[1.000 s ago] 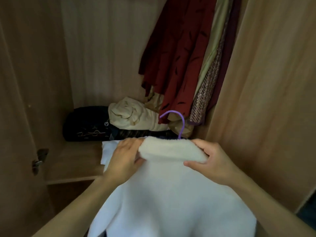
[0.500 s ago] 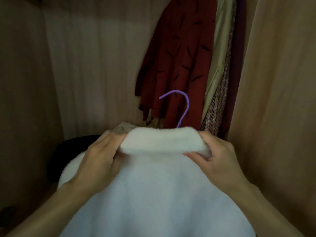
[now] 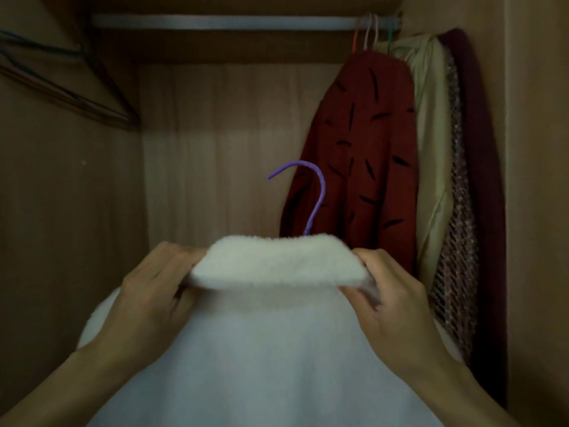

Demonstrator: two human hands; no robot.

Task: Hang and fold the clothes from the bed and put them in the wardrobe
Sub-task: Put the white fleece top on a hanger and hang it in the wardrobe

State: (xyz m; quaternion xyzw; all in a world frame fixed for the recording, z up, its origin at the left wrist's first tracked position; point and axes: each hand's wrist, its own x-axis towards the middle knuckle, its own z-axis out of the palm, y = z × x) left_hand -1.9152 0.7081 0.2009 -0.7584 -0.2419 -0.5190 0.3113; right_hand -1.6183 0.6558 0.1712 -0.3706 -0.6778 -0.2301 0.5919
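Observation:
A white fleece garment [image 3: 268,349] hangs on a purple hanger, whose hook [image 3: 314,192] sticks up above the folded collar [image 3: 277,263]. My left hand [image 3: 154,291] grips the collar's left end and my right hand [image 3: 397,300] grips its right end. I hold the garment up inside the wardrobe, well below the metal rail [image 3: 221,22]. The hanger's shoulders are hidden inside the fleece.
A red garment with black dashes [image 3: 357,155], a pale yellow one [image 3: 431,143] and a dark maroon one [image 3: 480,180] hang at the rail's right end. Several empty wire hangers [image 3: 61,84] lean at the upper left. Wooden wardrobe walls close both sides.
Both hands have raised the white garment and hanger higher. My view has tilted up, so the rail now shows and the folded clothes on the shelf have dropped out of sight.

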